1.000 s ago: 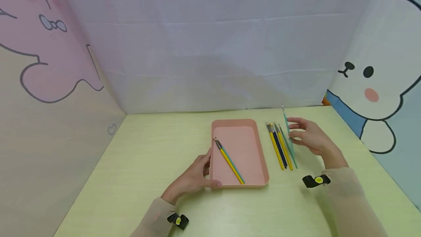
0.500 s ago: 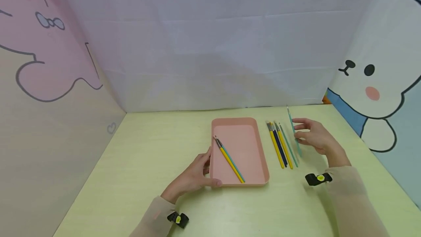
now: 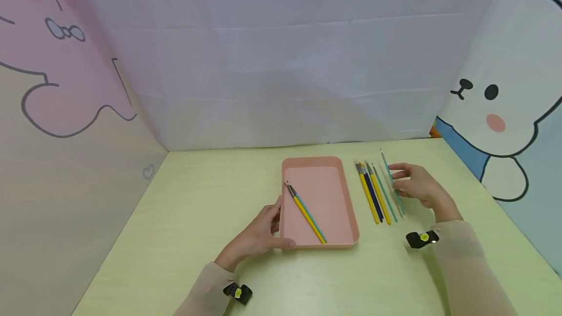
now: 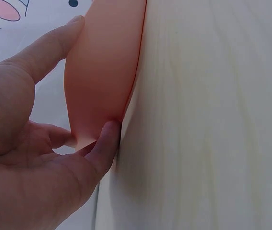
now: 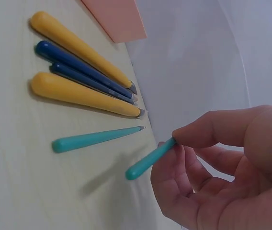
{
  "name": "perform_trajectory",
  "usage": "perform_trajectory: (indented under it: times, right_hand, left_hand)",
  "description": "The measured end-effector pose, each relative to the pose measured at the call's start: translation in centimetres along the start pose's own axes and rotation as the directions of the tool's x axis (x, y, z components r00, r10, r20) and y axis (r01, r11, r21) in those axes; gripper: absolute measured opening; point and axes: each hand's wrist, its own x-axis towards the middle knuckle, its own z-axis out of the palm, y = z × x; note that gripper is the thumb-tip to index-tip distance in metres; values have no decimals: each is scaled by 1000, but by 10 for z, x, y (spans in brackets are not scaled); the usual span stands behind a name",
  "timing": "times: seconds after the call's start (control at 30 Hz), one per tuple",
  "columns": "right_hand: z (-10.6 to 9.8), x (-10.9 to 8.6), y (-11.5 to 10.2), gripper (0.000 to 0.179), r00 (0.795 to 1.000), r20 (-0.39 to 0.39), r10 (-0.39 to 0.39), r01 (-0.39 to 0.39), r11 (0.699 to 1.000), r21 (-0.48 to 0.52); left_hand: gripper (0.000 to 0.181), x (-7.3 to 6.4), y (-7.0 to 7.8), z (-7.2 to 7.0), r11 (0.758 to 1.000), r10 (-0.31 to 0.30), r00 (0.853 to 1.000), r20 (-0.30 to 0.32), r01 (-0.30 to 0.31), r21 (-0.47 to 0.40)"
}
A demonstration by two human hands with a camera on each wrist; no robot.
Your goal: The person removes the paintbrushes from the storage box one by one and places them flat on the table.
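My left hand [image 3: 258, 232] grips the near left corner of a pink tray [image 3: 335, 204], thumb at the near edge and fingers along the left side. Inside the tray a yellow paintbrush [image 3: 303, 209] and a teal paintbrush [image 3: 317, 227] lie side by side at a slant. Between thumb and fingertips, my right hand [image 3: 420, 188] pinches another teal paintbrush [image 5: 148, 163]. In the right wrist view it is tilted, its handle end just above the table and its shadow beside it. Left of it lies a teal paintbrush [image 5: 97, 139] on the table.
Right of the tray, a row holds a yellow paintbrush [image 5: 78, 45], two dark blue paintbrushes [image 5: 81, 67] and another yellow paintbrush [image 5: 85, 96]. A white cloth wall [image 3: 281, 87] closes the back of the table [image 3: 210, 189]. Printed panels stand at both sides.
My right hand has carried the held teal paintbrush rightward, away from the row, then lowered it slightly toward the table. My left hand and the tray have stayed in place.
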Motion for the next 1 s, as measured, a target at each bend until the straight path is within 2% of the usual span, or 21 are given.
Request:
perform_trajectory:
  times: [0.47, 0.67, 1.0]
  right_hand:
    - [6, 6, 8, 67, 998, -3, 57, -57, 996, -72]
    - [10, 7, 8, 66, 997, -6, 76, -76, 993, -91]
    - [15, 4, 6, 63, 999, -6, 54, -54, 988, -146]
  left_hand:
    - [125, -1, 1, 1, 1000, -1, 1000, 0, 1, 1]
    - [125, 0, 1, 0, 1000, 9, 1000, 12, -9, -27]
    - [124, 1, 1, 0, 1000, 10, 1000, 9, -10, -9]
